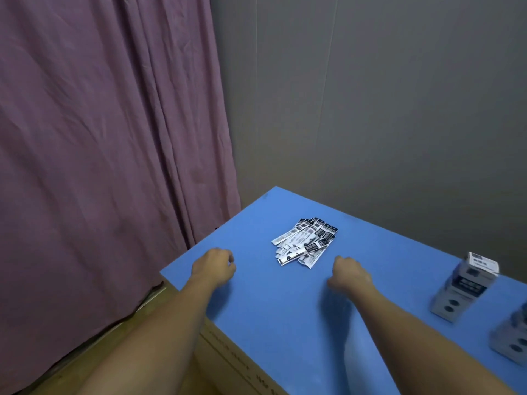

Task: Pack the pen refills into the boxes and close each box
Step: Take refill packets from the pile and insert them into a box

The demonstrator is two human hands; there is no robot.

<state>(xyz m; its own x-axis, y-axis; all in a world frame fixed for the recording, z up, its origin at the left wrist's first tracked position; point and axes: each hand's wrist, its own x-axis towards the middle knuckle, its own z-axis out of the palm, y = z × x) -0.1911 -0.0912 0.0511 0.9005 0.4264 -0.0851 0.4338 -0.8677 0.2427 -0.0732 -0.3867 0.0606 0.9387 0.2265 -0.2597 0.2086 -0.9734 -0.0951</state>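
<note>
the pen refills (306,240) lie in a loose fanned heap just right of the frame's centre, on the blue table top (285,309). each is a slim white sleeve with black printed panels; they overlap too much for an exact count, though there are more than ten. two boxes show at the right edge: one grey-white box (464,286) standing upright with dark labels and a pale top flap, and a second box (510,337) lower down, blurred and cut off by the frame. the left hand (213,266) rests at the table's near-left edge, fingers curled into a loose fist, holding nothing visible. the right hand (350,273) sits just below the heap, likewise curled under, not touching the refills, its grip empty as far as can be seen. a mauve curtain (99,138) fills the upper left.
</note>
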